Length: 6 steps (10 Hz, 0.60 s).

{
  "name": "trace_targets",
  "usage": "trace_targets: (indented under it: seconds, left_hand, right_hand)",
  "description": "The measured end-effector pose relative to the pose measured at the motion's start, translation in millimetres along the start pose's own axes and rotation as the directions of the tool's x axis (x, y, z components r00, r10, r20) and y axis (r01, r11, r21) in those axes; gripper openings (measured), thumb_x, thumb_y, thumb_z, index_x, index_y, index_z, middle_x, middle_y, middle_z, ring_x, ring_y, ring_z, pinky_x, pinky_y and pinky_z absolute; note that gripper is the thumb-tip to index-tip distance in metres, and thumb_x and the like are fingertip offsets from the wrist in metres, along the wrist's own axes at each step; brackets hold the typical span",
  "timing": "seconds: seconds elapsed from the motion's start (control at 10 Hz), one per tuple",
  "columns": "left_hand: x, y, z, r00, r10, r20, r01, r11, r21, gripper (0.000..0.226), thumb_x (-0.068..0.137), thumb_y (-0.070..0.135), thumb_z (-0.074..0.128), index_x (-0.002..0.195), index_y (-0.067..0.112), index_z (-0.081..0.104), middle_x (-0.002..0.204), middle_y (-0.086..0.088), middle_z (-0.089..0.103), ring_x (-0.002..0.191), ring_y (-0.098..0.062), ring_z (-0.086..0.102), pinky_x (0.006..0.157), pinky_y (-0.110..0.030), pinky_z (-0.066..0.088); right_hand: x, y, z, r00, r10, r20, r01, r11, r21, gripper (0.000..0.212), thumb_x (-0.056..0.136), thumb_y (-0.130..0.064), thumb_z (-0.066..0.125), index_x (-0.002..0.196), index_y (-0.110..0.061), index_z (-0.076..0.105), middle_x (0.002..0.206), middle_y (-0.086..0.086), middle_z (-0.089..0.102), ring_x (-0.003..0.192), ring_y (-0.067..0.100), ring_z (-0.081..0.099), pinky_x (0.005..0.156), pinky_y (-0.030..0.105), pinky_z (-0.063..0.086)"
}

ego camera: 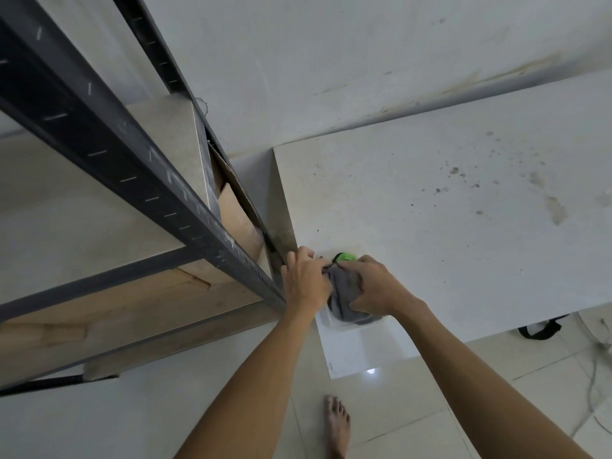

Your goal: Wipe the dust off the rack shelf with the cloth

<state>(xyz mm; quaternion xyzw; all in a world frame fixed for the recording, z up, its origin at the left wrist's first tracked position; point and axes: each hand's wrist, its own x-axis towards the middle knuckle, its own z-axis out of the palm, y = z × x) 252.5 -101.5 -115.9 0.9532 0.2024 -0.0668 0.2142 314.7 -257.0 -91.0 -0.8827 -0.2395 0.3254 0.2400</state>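
Cloth point(344, 294): grey, bunched, lying in a clear plastic tub point(356, 326) at the near left corner of the white counter point(463, 210). A bright green item point(346, 257) shows just behind the cloth, against the far wall of the tub (what it is cannot be told).

Left hand point(306, 279): over the left rim of the tub, fingers curled down and pinching the cloth's upper left edge.

Right hand point(374, 286): over the right side of the tub, fingers bent and closed on the cloth's upper and right folds. Both hands grasp the same cloth; neither is slack.

Rack point(109, 160): dark metal frame with slotted uprights, standing just left of the counter, its near post touching or nearly touching the left hand. Pale shelf board point(82, 210) sits well left of the cloth; cardboard point(238, 223) is wedged between rack and counter.

Floor point(231, 376): pale tile, one bare foot point(337, 422) near the bottom edge.

Step in hand, as judged: taking the cloth out of the tub; no wiping yet. To do it well, lift the cloth clear of the rim without dragging the tub off the counter corner, leave the green item behind, then fold the cloth into a flat pad so one clean face meets the shelf board.
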Motion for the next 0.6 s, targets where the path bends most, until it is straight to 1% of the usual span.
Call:
trace_targets:
  seconds: [0.1,0.2,0.3,0.4,0.5,0.6]
  left_hand:
    - [-5.3,-5.1,1.8,0.980,-0.158,-0.121,0.094,0.904,-0.416,0.030,0.088,0.017,0.077,0.117,0.018,0.071,0.115,0.001,0.070,0.103,-0.021,0.066,0.086,-0.035,0.058]
    - [-10.2,-3.6,1.6,0.950,-0.280,-0.137,0.168,0.831,-0.531,0.034,0.085,0.022,0.082,0.114,0.019,0.065,0.103,0.002,0.073,0.091,-0.019,0.068,0.073,-0.028,0.056]
    - [-5.3,0.6,3.6,0.917,-0.396,-0.054,0.308,0.788,-0.534,0.037,0.083,0.028,0.084,0.109,0.022,0.059,0.096,0.002,0.071,0.088,-0.020,0.068,0.066,-0.028,0.054]
    - [-1.8,1.2,-1.9,0.910,-0.410,0.065,0.383,0.770,-0.511,0.030,0.086,0.031,0.080,0.109,0.024,0.060,0.105,-0.001,0.071,0.097,-0.024,0.067,0.078,-0.035,0.059]
    - [-7.2,-5.4,-27.7,0.938,-0.307,0.162,0.347,0.808,-0.475,0.033,0.096,0.030,0.066,0.128,0.022,0.060,0.124,-0.003,0.067,0.116,-0.027,0.063,0.098,-0.038,0.054]
    - [-25.9,-11.5,-53.0,0.957,-0.204,0.205,0.277,0.850,-0.448,0.040,0.100,0.020,0.057,0.140,0.019,0.055,0.137,-0.005,0.062,0.124,-0.026,0.060,0.101,-0.035,0.051]
  right_hand:
    - [5.0,0.2,1.5,0.995,0.026,0.100,-0.016,0.995,-0.096,0.087,0.071,-0.014,0.079,0.149,-0.030,0.043,0.132,0.001,0.039,0.113,0.028,0.056,0.094,0.039,0.056]
    - [8.7,0.7,8.0,0.994,0.041,0.097,-0.026,0.989,-0.147,0.086,0.074,-0.015,0.077,0.151,-0.029,0.039,0.139,0.002,0.035,0.113,0.030,0.057,0.096,0.038,0.056]
    - [9.7,-2.6,15.9,0.994,0.042,0.106,-0.027,0.990,-0.142,0.086,0.080,-0.012,0.072,0.155,-0.026,0.032,0.146,0.004,0.028,0.116,0.030,0.056,0.098,0.035,0.054]
    - [3.0,-3.7,16.6,0.995,0.027,0.095,-0.017,0.995,-0.103,0.085,0.082,-0.011,0.069,0.157,-0.024,0.031,0.146,0.005,0.033,0.119,0.027,0.054,0.098,0.033,0.051]
    - [-16.8,-0.1,-9.2,0.999,0.034,0.015,-0.034,0.998,0.044,0.065,0.077,-0.016,0.072,0.140,-0.024,0.058,0.119,-0.001,0.061,0.107,0.019,0.060,0.091,0.031,0.052]
    - [-37.5,-3.1,-23.4,0.996,0.074,-0.041,-0.070,0.992,0.105,0.047,0.080,-0.019,0.073,0.127,-0.024,0.070,0.121,-0.002,0.071,0.116,0.022,0.065,0.099,0.036,0.055]
